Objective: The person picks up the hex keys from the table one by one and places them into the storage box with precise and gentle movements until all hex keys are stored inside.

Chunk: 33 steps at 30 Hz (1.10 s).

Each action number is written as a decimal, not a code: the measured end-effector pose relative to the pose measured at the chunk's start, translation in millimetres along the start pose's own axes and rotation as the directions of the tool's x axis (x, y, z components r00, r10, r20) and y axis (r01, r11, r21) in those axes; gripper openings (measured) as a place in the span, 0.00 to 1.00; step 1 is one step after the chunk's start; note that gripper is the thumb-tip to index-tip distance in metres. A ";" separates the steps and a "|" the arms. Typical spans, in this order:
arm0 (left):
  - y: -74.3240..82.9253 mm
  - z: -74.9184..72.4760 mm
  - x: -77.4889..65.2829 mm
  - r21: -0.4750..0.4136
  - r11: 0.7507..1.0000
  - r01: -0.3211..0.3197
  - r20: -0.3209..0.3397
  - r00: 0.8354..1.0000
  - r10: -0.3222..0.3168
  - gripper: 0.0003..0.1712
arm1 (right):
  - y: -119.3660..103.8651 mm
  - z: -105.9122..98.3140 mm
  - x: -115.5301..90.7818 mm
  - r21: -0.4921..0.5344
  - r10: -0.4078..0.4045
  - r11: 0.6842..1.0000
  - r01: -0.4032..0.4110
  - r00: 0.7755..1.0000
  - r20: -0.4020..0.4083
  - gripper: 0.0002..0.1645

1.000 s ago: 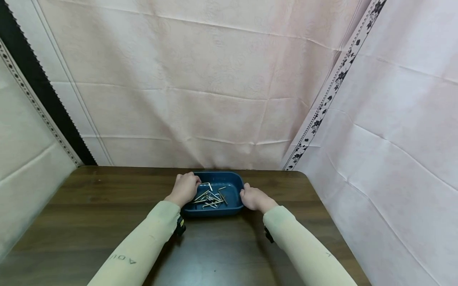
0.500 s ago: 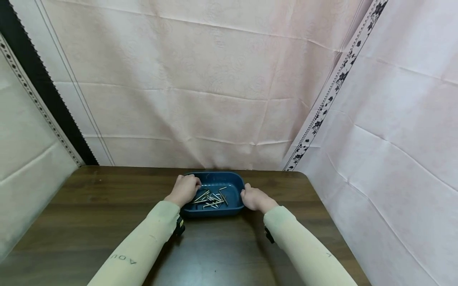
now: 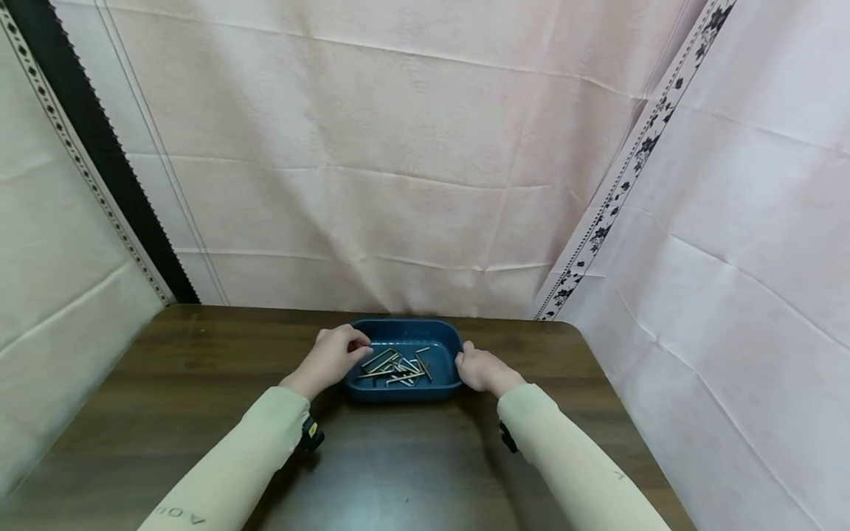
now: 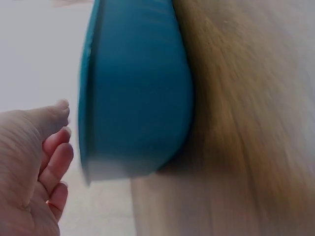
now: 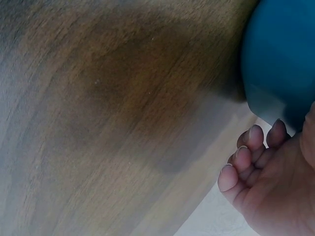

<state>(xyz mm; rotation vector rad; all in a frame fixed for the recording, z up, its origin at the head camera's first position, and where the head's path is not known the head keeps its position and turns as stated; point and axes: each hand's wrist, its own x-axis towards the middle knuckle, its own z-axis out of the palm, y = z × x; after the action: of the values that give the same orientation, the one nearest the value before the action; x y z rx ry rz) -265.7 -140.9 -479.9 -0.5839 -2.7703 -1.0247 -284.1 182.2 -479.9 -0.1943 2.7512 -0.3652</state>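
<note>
A blue rectangular tray [image 3: 402, 393] stands at the far side of the table. Inside it lies a loose pile of thin metal pieces [image 3: 401, 370], brass- and silver-coloured, some bent into an L. My left hand [image 3: 335, 358] hovers at the tray's left end, fingertips over the rim. In the left wrist view its thumb and bent fingers [image 4: 56, 167] show beside the tray wall, with nothing seen between them. My right hand [image 3: 483, 368] holds the tray's right end at the rim. The right wrist view shows its curled fingers by the blue wall; the thumb is mostly cut off.
The dark wooden table [image 3: 398, 472] has rounded far corners. Behind it hangs a pale cloth [image 3: 398, 147], with more cloth [image 3: 750, 258] along both sides. A black strip [image 3: 119, 162] runs down the left corner.
One second ago an L-shaped piece stuck out near my left fingertips; half a second ago it no longer did. Since then my left hand has drawn back leftward. My right hand stays at the rim.
</note>
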 end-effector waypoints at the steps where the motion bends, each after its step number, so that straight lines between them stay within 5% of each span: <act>1: -0.8 -4.2 -5.1 -0.001 1.000 0.001 0.004 1.000 -0.001 0.06 | -0.1 -0.2 -0.2 -0.002 0.002 1.000 -0.002 1.000 0.001 0.37; 19: -31.9 -48.5 -98.6 0.193 0.979 0.061 0.122 0.989 -0.086 0.14 | -0.3 -2.7 -4.1 0.038 -0.042 0.998 0.041 0.999 0.004 0.34; 25: -38.6 -54.0 -116.7 0.190 0.978 0.091 0.196 0.972 -0.129 0.17 | 0.4 -1.5 -4.5 0.046 -0.030 0.998 0.030 0.999 0.011 0.35; 33: -47.6 -55.5 -130.9 0.152 0.986 0.065 0.272 0.957 -0.105 0.18 | -0.5 -0.6 -4.8 0.059 -0.029 0.998 0.029 1.000 0.003 0.35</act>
<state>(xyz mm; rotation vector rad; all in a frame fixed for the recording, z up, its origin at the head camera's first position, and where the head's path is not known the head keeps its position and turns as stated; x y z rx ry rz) -165.4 -250.6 -499.0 -0.6377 -3.1078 -0.8050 -279.9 182.7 -477.7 -0.2201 2.7319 -0.4532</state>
